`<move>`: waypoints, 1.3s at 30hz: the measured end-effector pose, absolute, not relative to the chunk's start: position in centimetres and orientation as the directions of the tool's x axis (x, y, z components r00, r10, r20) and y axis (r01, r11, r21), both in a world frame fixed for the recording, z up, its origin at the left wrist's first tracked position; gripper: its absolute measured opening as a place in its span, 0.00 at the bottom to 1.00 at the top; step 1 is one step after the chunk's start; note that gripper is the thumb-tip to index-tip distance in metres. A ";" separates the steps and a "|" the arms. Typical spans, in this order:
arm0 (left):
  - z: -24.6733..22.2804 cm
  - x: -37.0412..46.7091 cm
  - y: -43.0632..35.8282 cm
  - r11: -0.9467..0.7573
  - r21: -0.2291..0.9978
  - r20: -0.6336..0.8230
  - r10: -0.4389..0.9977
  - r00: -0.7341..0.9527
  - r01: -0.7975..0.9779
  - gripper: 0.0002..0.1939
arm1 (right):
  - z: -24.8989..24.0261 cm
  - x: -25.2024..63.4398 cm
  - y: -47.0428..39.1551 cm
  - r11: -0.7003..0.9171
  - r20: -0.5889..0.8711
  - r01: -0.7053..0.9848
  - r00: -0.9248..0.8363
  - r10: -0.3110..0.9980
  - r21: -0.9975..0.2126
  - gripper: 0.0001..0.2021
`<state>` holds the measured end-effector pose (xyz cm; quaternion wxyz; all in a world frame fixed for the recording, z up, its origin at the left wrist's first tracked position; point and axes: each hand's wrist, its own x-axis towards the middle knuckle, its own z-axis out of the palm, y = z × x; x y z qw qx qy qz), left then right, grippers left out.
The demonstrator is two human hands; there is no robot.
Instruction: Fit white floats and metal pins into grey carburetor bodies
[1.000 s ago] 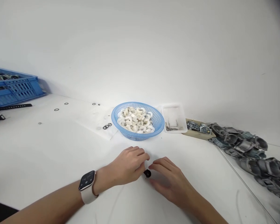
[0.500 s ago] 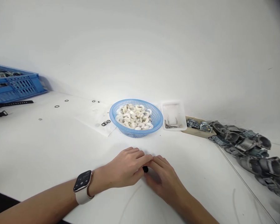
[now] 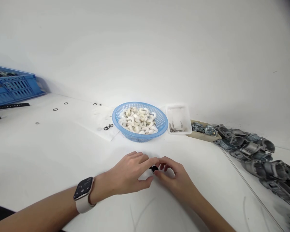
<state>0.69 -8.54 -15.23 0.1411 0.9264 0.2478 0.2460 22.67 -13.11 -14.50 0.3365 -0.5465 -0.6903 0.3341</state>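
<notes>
The left hand (image 3: 132,172) and the right hand (image 3: 175,175) come together low in the middle of the view, their forefingers meeting over a small, round black part (image 3: 155,168). That part sits between the two hands at the right thumb's tip; the left thumb points toward it but stands apart, and I cannot tell how firmly either hand grips it (the curled fingers hide much of the contact). On the left wrist is a dark-faced square watch with a pale band (image 3: 84,190). Beyond the hands, on the smooth white table (image 3: 62,154), stands a round light-blue plastic mesh basket (image 3: 163,132) holding a heap of white, curved plastic pieces (image 3: 140,120). Just right of it are a shallow translucent plastic tray (image 3: 177,111) with thin silvery metal pieces (image 3: 176,130), then a tan open box (image 3: 203,137) of metal parts (image 3: 210,130), then a long pile of grey metal castings (image 3: 251,148). To the basket's left, thin black rings (image 3: 108,127) lie close together; farther left are a black perforated strap (image 3: 12,106) and a blue slatted plastic crate (image 3: 16,87).
</notes>
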 end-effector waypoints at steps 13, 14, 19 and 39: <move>-15.9 0.9 -8.3 -0.847 0.325 0.490 0.531 0.691 0.420 0.14 | -13.6 22.0 -13.6 0.075 0.005 0.424 -0.163 0.987 -0.903 0.05; -16.0 1.0 -8.3 -0.847 0.325 0.504 0.531 0.681 0.420 0.12 | -13.6 22.0 -13.6 0.069 0.003 0.415 -0.159 0.987 -0.907 0.05; -16.1 0.9 -8.5 -0.838 0.318 0.541 0.545 0.641 0.444 0.09 | -13.6 22.2 -13.5 0.056 -0.003 0.393 -0.150 0.989 -0.918 0.05; -15.9 1.0 -8.7 -0.809 0.371 0.529 0.587 0.612 0.455 0.07 | -13.4 22.1 -13.6 0.041 -0.007 0.337 -0.140 0.990 -0.941 0.06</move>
